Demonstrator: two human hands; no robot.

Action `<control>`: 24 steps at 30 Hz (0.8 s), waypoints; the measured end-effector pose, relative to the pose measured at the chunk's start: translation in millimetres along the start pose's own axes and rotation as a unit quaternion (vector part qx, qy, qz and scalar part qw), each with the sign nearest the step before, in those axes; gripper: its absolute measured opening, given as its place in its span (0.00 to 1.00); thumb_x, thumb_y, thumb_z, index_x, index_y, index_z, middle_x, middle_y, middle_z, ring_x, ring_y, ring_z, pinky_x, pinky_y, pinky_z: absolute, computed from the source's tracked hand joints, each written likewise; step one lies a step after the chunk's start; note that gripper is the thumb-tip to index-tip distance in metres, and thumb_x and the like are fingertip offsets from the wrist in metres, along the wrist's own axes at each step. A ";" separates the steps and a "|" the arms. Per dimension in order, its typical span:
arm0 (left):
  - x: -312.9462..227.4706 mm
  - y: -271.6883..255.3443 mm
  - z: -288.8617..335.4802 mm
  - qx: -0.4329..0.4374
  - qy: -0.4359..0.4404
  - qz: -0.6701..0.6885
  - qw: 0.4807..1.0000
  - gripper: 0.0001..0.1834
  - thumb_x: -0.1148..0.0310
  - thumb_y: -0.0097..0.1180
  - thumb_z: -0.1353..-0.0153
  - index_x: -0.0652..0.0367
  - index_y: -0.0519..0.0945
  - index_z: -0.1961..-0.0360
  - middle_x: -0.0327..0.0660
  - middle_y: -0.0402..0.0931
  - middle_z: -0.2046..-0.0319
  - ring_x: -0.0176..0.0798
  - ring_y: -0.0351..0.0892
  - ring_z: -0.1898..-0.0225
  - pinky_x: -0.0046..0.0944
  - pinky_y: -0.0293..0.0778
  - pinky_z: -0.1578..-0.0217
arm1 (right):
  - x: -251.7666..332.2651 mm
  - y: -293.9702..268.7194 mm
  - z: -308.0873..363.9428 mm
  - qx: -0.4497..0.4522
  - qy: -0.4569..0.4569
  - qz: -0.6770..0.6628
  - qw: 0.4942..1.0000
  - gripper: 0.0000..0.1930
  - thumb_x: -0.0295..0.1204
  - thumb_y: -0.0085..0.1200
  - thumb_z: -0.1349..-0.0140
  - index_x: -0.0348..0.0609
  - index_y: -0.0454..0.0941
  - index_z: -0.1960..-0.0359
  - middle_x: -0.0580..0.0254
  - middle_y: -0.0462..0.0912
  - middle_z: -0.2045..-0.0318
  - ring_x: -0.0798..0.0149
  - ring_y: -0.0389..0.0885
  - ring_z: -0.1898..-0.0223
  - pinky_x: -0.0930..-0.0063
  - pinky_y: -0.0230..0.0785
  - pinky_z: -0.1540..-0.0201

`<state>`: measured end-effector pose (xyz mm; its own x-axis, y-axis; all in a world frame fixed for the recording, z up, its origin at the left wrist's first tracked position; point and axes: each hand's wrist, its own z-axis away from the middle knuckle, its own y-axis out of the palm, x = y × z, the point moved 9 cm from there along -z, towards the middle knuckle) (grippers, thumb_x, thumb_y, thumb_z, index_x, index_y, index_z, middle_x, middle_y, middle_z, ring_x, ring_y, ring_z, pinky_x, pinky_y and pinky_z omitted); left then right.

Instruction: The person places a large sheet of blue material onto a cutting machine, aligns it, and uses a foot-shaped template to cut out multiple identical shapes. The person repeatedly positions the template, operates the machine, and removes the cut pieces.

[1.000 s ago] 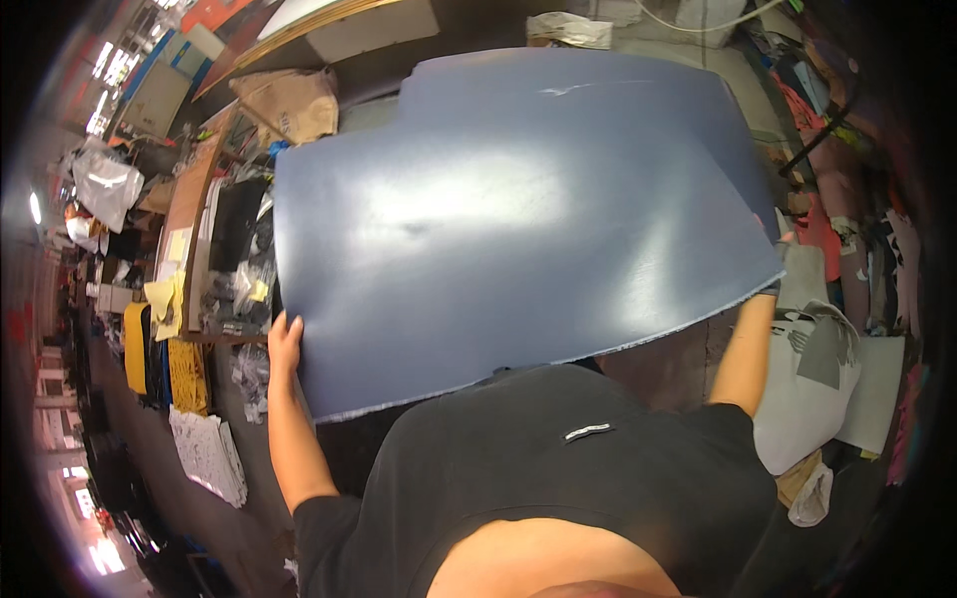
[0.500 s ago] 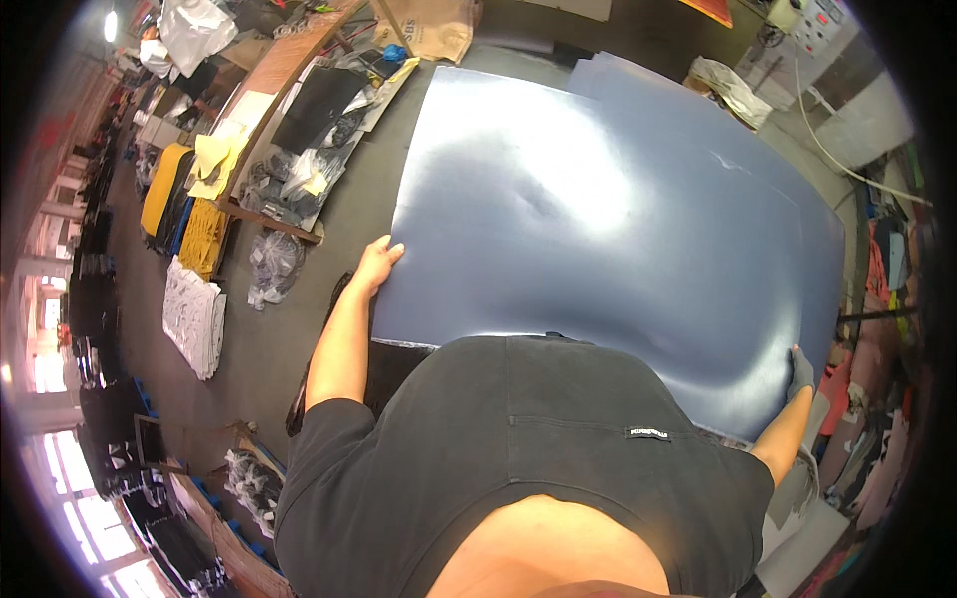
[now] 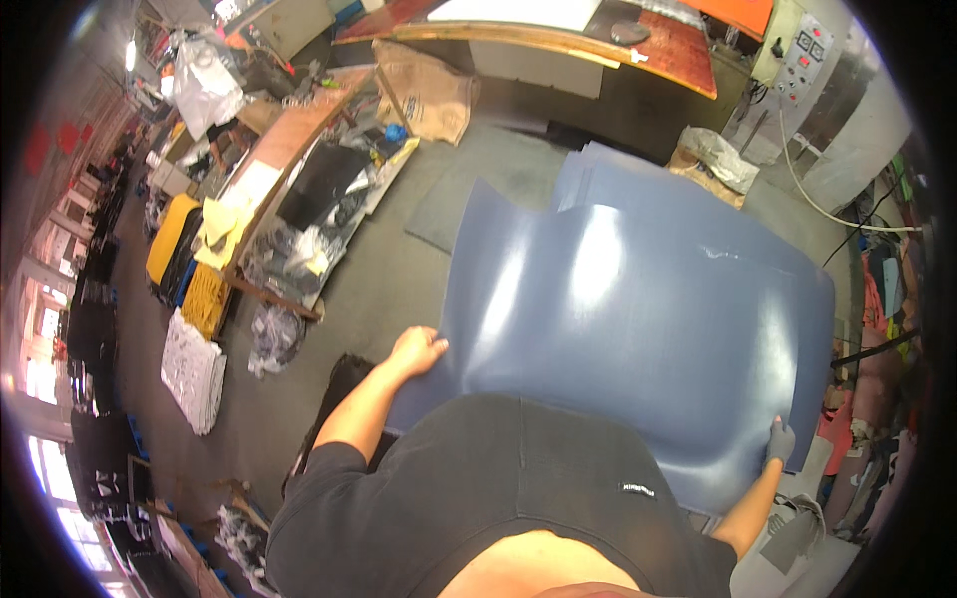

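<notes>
A large glossy blue-grey sheet point(image 3: 618, 329) stretches across in front of me, close against my body. My bare left hand point(image 3: 417, 352) grips its left edge, thumb on top and the other fingers partly hidden beneath. On the right, my right hand point(image 3: 781, 444) in a grey glove holds the sheet's right edge, thumb above. The sheet bows between my hands, and its far left corner lifts into a curl. Under it, more sheets of the same colour point(image 3: 598, 171) show along the far and right sides. My torso covers the near edge.
A wooden bench point(image 3: 324, 95) with a lower shelf of plastic-wrapped pieces stands at the left. Near it lie white folded stacks point(image 3: 194, 371). A long table point(image 3: 538, 38) runs across the back. A control box point(image 3: 805, 60) with a hanging cable and piled scraps point(image 3: 877, 399) are at right.
The sheet has come nearer and shifted right, and its far left part now bends upward. My left hand has moved inward with the edge. The view has tilted up.
</notes>
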<state>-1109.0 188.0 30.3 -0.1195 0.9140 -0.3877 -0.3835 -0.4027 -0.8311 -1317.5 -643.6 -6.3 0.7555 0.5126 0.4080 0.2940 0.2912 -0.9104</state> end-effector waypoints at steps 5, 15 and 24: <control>-70.1 -90.8 39.1 -0.007 0.166 0.015 0.986 0.16 0.60 0.59 0.45 0.65 0.75 0.76 0.51 0.70 0.82 0.51 0.71 0.77 0.44 0.68 0.72 | 22.2 -66.3 73.2 -0.082 -0.013 -0.102 0.991 0.22 0.43 0.52 0.40 0.29 0.76 0.72 0.54 0.78 0.77 0.62 0.69 0.74 0.61 0.61 0.68; -136.6 -223.8 -41.7 0.069 0.307 0.287 0.905 0.12 0.66 0.56 0.39 0.67 0.78 0.65 0.36 0.78 0.74 0.26 0.72 0.72 0.31 0.71 0.70 | 178.2 -139.6 203.9 -0.255 0.006 -0.229 0.939 0.18 0.38 0.47 0.33 0.30 0.77 0.60 0.67 0.76 0.70 0.73 0.71 0.67 0.79 0.65 0.60; -12.3 -314.2 -143.4 -0.018 0.410 0.236 0.881 0.10 0.68 0.56 0.42 0.66 0.76 0.70 0.48 0.72 0.78 0.42 0.72 0.77 0.39 0.68 0.72 | 394.1 -94.5 253.1 -0.220 -0.059 -0.374 0.899 0.18 0.38 0.46 0.32 0.32 0.75 0.59 0.68 0.75 0.69 0.73 0.70 0.68 0.80 0.64 0.64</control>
<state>-855.8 296.2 239.1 0.4495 0.3063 -0.8391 -0.4376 -0.7434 -0.5058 -1195.7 -264.7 258.0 0.1908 0.3971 0.8977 0.9168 0.2549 -0.3076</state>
